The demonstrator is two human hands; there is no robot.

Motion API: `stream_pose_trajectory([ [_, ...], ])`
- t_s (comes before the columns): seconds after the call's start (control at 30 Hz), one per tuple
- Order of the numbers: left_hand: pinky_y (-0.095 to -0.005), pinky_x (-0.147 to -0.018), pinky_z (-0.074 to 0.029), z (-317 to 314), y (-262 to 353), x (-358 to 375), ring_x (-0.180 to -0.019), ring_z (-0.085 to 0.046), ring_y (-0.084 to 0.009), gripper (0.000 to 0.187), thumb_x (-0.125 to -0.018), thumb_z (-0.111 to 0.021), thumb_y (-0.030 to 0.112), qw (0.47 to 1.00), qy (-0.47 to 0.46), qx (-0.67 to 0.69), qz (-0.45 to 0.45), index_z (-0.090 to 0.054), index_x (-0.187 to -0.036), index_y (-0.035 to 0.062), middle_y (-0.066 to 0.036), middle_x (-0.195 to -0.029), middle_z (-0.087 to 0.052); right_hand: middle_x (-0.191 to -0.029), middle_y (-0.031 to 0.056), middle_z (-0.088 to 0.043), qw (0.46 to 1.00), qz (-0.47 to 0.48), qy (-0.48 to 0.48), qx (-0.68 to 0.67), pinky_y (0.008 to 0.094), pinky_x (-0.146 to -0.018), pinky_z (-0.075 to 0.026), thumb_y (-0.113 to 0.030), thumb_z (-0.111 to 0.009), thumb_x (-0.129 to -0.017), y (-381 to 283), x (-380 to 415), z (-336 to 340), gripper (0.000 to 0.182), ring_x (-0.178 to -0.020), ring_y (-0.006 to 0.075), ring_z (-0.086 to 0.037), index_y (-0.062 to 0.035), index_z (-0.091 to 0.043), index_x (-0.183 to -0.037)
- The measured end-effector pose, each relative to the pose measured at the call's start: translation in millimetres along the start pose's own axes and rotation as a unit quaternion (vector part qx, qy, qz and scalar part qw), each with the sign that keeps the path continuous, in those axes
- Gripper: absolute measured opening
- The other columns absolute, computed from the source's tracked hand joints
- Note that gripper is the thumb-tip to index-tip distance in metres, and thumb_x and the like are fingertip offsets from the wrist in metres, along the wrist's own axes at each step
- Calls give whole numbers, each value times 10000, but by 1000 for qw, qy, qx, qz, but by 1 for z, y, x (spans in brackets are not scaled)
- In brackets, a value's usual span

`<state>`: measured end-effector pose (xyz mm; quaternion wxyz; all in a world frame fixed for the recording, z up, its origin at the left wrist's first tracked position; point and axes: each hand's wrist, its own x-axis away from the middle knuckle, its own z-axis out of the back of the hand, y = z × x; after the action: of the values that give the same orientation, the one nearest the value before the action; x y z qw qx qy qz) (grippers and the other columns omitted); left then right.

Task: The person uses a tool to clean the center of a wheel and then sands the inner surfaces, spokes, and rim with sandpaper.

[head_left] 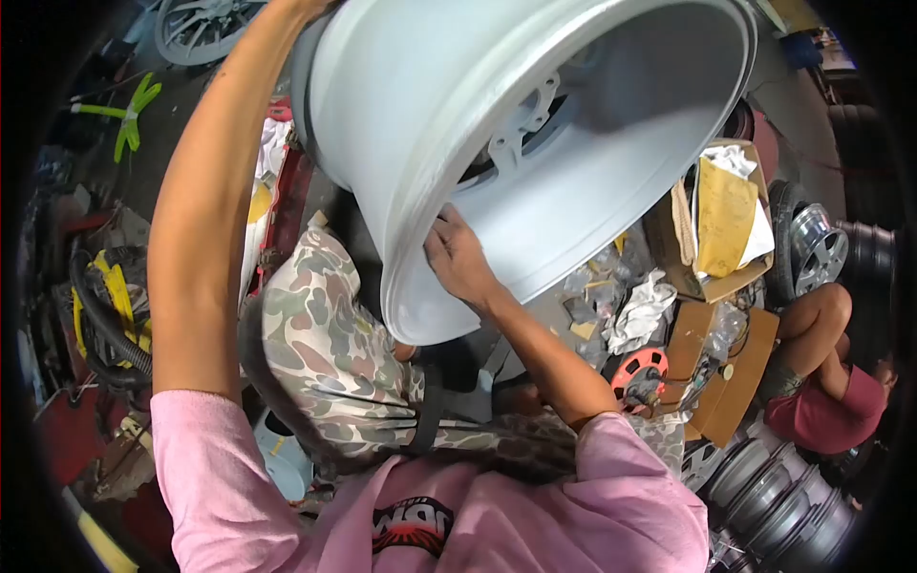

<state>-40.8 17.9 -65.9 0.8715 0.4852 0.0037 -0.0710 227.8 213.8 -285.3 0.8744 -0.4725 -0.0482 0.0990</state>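
Observation:
A large grey wheel rim (382, 124) is tilted in front of me, its open barrel facing right and toward me. Its spokes and hub holes show deep inside. My right hand (458, 253) reaches into the barrel and touches the inner wall near the lower left edge, its fingers bent and close together; whether they hold anything is hidden. At the top edge of the view, my left hand (310, 8) is by the far side of the rim, and its fingers are out of sight.
Open cardboard boxes (707, 368) with papers and plastic stand at the right. Beyond them a person in a red shirt (831, 415) sits near stacked rims (778, 501). A green stand (132, 116), black hose (100, 329) and another rim (205, 29) are at the left.

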Motion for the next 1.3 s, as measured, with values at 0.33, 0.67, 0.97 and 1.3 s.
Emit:
stream_pose_trajectory([
  [0.33, -290, -692, -500, -4, -19, -16, -753, -611, -105, 477, -996, -611, 437, 999, -22, 3, -25, -759, -983, -16, -41, -844, -718, -1209, 241, -654, 955, 118, -115, 246, 457, -1078, -430, -131, -540, -922, 36, -24, 26, 285, -1218, 393, -555, 38, -681, -1103],
  [0.67, -295, -706, -500, -6, 0, -9, -773, -613, -112, 461, -1009, -594, 404, 1000, -13, -14, 4, -747, -1026, -31, -57, -873, -721, -1126, 195, -697, 987, 126, 5, 104, 461, -958, -485, -174, -554, -958, 51, -24, -9, 260, -1071, 377, -632, 37, -703, -988],
  [0.97, -288, -692, -485, -6, -11, -10, -777, -591, -102, 424, -1021, -578, 355, 997, -41, 62, -33, -729, -1054, -40, -38, -878, -701, -1310, 130, -618, 874, 248, -13, 417, 503, -1154, -325, -116, -537, -896, 171, -40, 118, 365, -1241, 293, -570, -20, -632, -1235],
  [1.3, -292, -696, -491, -1, -11, -13, -794, -603, -110, 435, -1016, -585, 362, 999, -36, 5, -24, -726, -1060, -47, -49, -910, -711, -1176, 171, -655, 919, 80, 163, 350, 468, -1047, -427, -76, -572, -834, 176, -38, 38, 263, -1132, 357, -584, -13, -695, -1058],
])
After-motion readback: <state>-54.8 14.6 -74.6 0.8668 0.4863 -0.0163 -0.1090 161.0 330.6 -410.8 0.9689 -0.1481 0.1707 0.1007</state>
